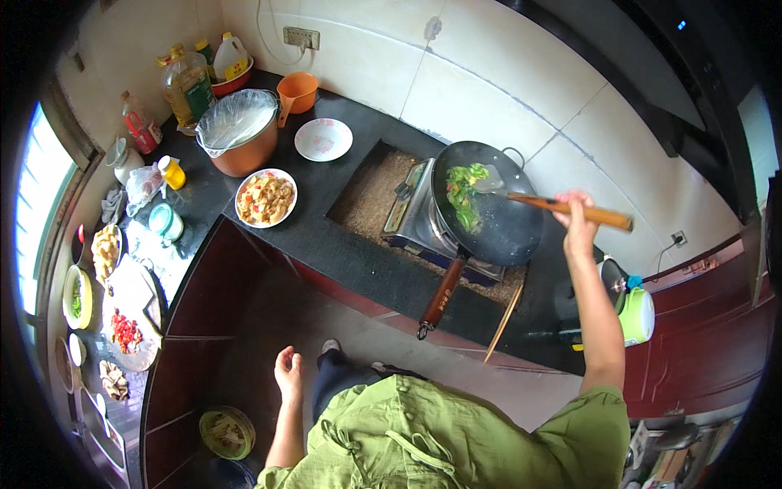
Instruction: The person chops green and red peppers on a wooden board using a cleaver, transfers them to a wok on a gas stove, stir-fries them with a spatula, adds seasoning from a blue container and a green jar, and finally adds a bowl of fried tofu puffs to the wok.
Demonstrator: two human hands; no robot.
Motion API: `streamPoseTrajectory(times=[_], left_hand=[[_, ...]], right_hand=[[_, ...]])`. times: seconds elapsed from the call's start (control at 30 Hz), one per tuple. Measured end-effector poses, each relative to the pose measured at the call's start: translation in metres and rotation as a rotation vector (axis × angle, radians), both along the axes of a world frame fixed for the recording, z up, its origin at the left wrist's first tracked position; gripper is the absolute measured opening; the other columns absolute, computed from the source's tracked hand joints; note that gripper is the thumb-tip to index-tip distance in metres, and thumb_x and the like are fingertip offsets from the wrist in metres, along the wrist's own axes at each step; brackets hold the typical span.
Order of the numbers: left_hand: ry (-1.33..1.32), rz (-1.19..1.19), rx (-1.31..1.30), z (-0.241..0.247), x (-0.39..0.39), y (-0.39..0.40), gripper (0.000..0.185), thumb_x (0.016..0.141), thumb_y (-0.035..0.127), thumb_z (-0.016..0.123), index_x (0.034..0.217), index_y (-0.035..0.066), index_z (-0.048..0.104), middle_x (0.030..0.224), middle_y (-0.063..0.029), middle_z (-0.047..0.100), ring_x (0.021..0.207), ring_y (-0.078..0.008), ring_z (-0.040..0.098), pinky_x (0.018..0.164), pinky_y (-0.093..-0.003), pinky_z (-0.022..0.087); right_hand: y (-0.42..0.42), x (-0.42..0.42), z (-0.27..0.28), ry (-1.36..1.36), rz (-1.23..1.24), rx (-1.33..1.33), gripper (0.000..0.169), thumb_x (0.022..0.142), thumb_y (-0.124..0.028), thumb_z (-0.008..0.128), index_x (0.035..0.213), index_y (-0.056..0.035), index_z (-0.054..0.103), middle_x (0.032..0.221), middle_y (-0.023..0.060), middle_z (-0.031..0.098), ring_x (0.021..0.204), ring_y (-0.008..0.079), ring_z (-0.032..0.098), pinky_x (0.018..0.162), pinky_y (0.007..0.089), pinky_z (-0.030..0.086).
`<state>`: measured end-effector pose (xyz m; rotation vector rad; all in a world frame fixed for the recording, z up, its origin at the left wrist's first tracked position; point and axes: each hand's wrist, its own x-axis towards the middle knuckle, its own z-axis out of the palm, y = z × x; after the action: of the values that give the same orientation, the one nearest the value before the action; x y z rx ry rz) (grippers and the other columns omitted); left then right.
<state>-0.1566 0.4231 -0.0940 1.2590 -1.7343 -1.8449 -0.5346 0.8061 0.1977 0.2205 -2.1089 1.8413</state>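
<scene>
My right hand (577, 219) grips the wooden handle (602, 217) of a cooking spatula. The spatula's blade (490, 181) rests among chopped green vegetables (462, 205) on the left side of a dark wok (504, 226). Under the wok is a portable gas stove (408, 205), and the wok's reddish-brown wooden handle (444, 296) points toward me. Away from the counter, my left hand (288, 373) hangs at my side with loosely curled fingers and nothing in it.
A plate of cooked food (266, 198) and a floral plate (324, 140) sit left of the stove. Chopsticks (504, 323) jut past the counter edge. Chopped red peppers (124, 333) lie on a board at far left. On the floor stands a bin (227, 433); a light-green container (637, 315) is at right.
</scene>
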Motion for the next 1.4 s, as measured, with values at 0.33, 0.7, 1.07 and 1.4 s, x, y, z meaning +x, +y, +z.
streamPoseTrajectory(times=[0.33,0.7,1.07,1.4], left_hand=[[0.066,0.199,0.047,0.006,0.021,0.046,0.023,0.082,0.011,0.056,0.104,0.003,0.054,0.077,-0.0004,0.053,0.058,-0.0059,0.046,0.05,-0.0185,0.038],[0.147,0.125,0.148,0.027,0.006,0.077,0.021,0.082,0.008,0.054,0.102,0.003,0.053,0.071,0.0009,0.052,0.052,-0.0049,0.044,0.046,-0.0176,0.036],[0.061,0.216,0.177,0.019,0.03,0.065,0.021,0.082,0.009,0.055,0.102,0.005,0.054,0.073,0.0008,0.053,0.05,-0.005,0.044,0.041,-0.0178,0.033],[0.103,0.166,0.166,0.038,0.021,0.061,0.019,0.083,0.009,0.053,0.101,0.003,0.053,0.07,0.0019,0.051,0.053,-0.0049,0.044,0.044,-0.0173,0.034]], right_hand=[[0.057,0.043,-0.13,-0.042,-0.021,-0.145,0.016,0.087,-0.014,0.048,0.099,-0.0027,0.049,0.095,0.0117,0.058,0.093,0.0216,0.057,0.075,0.0382,0.05],[0.067,0.027,-0.121,-0.01,-0.045,-0.103,0.015,0.085,-0.014,0.05,0.097,-0.0048,0.051,0.09,0.0093,0.061,0.087,0.019,0.06,0.068,0.0338,0.051],[0.076,0.066,-0.103,-0.038,0.027,-0.062,0.009,0.081,-0.005,0.049,0.085,-0.0004,0.056,0.084,0.009,0.063,0.08,0.0157,0.06,0.071,0.0292,0.051],[0.083,0.029,-0.067,0.128,0.081,0.336,0.012,0.082,-0.006,0.048,0.087,0.0019,0.055,0.082,0.0097,0.063,0.078,0.0161,0.06,0.074,0.0278,0.047]])
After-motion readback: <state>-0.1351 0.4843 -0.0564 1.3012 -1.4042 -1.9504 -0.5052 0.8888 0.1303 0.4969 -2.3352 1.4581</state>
